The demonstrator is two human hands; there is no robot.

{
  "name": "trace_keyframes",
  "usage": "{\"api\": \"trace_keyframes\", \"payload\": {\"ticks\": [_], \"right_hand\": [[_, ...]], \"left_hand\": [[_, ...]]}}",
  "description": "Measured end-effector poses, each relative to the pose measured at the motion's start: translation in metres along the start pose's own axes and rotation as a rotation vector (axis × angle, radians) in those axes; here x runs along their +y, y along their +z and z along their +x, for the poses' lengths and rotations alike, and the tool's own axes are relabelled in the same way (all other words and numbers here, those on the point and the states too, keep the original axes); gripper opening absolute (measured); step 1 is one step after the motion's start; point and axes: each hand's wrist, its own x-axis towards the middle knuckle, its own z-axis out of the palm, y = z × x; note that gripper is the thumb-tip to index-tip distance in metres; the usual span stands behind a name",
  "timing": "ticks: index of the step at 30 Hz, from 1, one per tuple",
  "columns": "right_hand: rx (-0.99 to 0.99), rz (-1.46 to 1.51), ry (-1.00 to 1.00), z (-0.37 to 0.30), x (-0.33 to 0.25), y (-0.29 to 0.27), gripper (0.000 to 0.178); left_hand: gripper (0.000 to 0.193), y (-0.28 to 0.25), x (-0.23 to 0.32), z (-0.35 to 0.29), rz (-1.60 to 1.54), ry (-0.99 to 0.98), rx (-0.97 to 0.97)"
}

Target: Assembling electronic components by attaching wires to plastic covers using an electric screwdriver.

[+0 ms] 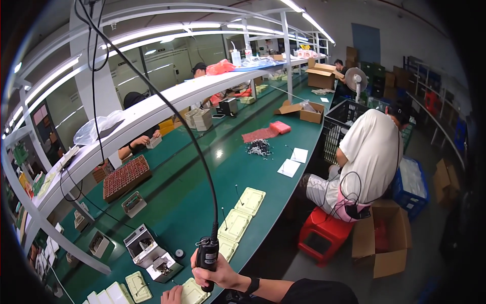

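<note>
Right hand (pixel 223 275), dark band at the wrist: fingers closed around a hand tool.

Hand tool (pixel 207 254), one: black, roughly cylindrical, smooth plastic-looking body with a pale label. Long axis near upright, top leaning slightly right; cable end up, working end down, at the right side of a pale panel (pixel 191 293); contact cannot be told.

Cable (pixel 195 147): black, flexible, arching from the tool's top to the upper left.

Left hand (pixel 172 295): fingers beside the panel's left edge, partly out of frame; whether gripping cannot be told.

Panel under the tool: yellow-green, rounded rectangle, raised rim. Similar panels (pixel 235 225), in a row beyond.

Feeder-like box (pixel 141 245): grey, hard-edged, left of the tool.

Worktable (pixel 202 172): smooth, green, faintly glossy.
</note>
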Motion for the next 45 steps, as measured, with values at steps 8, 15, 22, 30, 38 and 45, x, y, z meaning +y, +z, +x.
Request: {"api": "trace_keyframes", "payload": {"ticks": [8,15,22,30,38,45], "right_hand": [[0.036,-0.015,-0.004,-0.002,-0.003,-0.006,0.017],[0.080,-0.044,-0.062,0.003,0.001,-0.008,0.017],[0.314,-0.104,-0.034,0.007,0.006,-0.008,0.022],[0.116,-0.106,0.031,0.014,0.031,-0.016,0.027],[0.143,-0.064,0.070,0.013,0.037,-0.015,0.031],[0.157,-0.091,0.087,0.015,0.039,-0.021,0.032]], "left_hand": [[0.086,0.031,0.027,-0.036,0.133,0.065,0.107],[0.060,0.030,-0.013,-0.087,-0.239,-0.088,0.199],[0.027,-0.023,-0.033,-0.085,-0.685,-0.834,0.965],[0.036,-0.051,-0.104,-0.058,-1.169,-0.911,0.734],[0.043,-0.034,-0.123,-0.029,-0.932,-0.961,0.599],[0.062,-0.047,-0.106,-0.015,0.134,-0.843,0.537]]}}
